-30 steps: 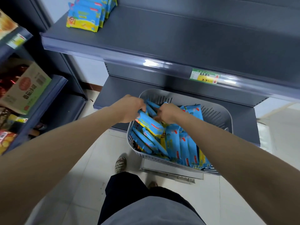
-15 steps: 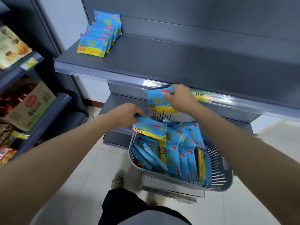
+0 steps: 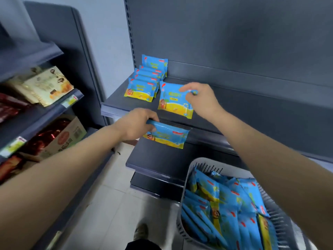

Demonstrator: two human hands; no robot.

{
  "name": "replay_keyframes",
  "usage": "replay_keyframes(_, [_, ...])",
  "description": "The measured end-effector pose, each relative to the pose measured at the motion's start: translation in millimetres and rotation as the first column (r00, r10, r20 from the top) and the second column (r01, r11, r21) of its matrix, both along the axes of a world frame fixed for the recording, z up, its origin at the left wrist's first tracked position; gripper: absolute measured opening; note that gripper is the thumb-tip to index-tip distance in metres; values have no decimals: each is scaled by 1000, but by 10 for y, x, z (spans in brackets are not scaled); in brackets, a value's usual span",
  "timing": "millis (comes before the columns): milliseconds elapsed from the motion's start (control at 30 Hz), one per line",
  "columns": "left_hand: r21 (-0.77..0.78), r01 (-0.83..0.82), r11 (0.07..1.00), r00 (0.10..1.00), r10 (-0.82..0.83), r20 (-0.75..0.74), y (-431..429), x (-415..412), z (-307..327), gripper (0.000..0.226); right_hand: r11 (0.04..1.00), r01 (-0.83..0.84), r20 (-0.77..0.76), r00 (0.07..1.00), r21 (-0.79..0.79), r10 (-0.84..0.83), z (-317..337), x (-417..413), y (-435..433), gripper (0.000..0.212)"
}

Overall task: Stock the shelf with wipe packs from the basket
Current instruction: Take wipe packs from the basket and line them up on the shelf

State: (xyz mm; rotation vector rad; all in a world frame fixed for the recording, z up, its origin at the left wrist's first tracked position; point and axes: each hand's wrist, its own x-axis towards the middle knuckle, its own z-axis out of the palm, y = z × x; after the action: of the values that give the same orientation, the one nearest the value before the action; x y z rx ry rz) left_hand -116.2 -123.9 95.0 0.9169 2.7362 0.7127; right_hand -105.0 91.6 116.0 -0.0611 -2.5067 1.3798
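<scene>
Change: we are seeing both hands, lately at the basket (image 3: 198, 161), now reaching the shelf (image 3: 252, 107).
Right hand (image 3: 201, 100): pinching a wipe pack (image 3: 173, 103) by its top edge, just beside the stocked row (image 3: 144, 83).
Left hand (image 3: 137, 124): gripping a second wipe pack (image 3: 167, 136) at the shelf's front lip.
Meaning: we are judging two placements imminent; the basket is holding many more.
Look: flat blue pouches, yellow lower band, red tab.

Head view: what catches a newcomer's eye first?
The right hand pinches a blue-and-yellow wipe pack at the shelf front, beside the stocked row. The left hand grips a second pack just below the shelf edge. Lower right, the grey basket brims with more.
</scene>
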Motion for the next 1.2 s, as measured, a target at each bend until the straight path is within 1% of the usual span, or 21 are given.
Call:
replay_keyframes(67, [-20, -12, 1000, 1000, 12, -26, -238, -209, 82, 17, 999, -49, 19, 999, 6, 48, -19, -295, -221, 22])
replay_keyframes(133, [-35, -32, 999, 999, 31, -43, -472, -416, 132, 16, 995, -99, 45, 994, 7, 99, -76, -587, -437, 22])
replay_keyframes(233, [-21, -83, 996, 996, 82, -45, -769, -696, 173, 15, 990, -144, 58, 988, -8, 144, -222, -971, -717, 28])
replay_keyframes(333, [25, -116, 993, 991, 117, -57, -980, -942, 173, 16, 987, -163, 96, 982, 7, 162, -386, -1272, -870, 44])
replay_keyframes(400, [51, -122, 991, 990, 125, -66, -1065, -1104, 156, 17, 992, -128, 134, 983, -13, 128, -494, -1434, -896, 43])
replay_keyframes(533, [41, -94, 995, 994, 96, -48, -1106, -1387, 106, 16, 997, -50, 184, 982, 64, 38, -606, -1668, -861, 38])
replay_keyframes(700, [59, -62, 996, 998, 64, -21, -1067, -1730, 77, 14, 981, -2, 183, 982, 196, -35, -600, -1929, -837, 28])
replay_keyframes(800, [70, -40, 997, 999, 40, 3, -996, -1933, 62, 13, 969, 36, 199, 976, 243, -86, -577, -2073, -813, 34])
replay_keyframes(933, [51, -38, 998, 998, 35, 44, -871, -2145, -19, 17, 976, 21, 226, 971, 218, -71, -544, -2150, -748, 45])
replay_keyframes(1000, [37, -42, 998, 998, 40, 54, -807, -2232, -63, 17, 977, 23, 206, 976, 211, -68, -540, -2132, -714, 43])
replay_keyframes(1067, [10, -31, 999, 999, 30, 26, -746, -2307, -108, 22, 975, 38, 167, 983, 218, -76, -528, -2099, -675, 35])
replay_keyframes(1200, [-54, -20, 998, 999, 18, -29, -636, -2411, -198, 45, 956, 110, 81, 987, 270, -136, -444, -2024, -623, 31])
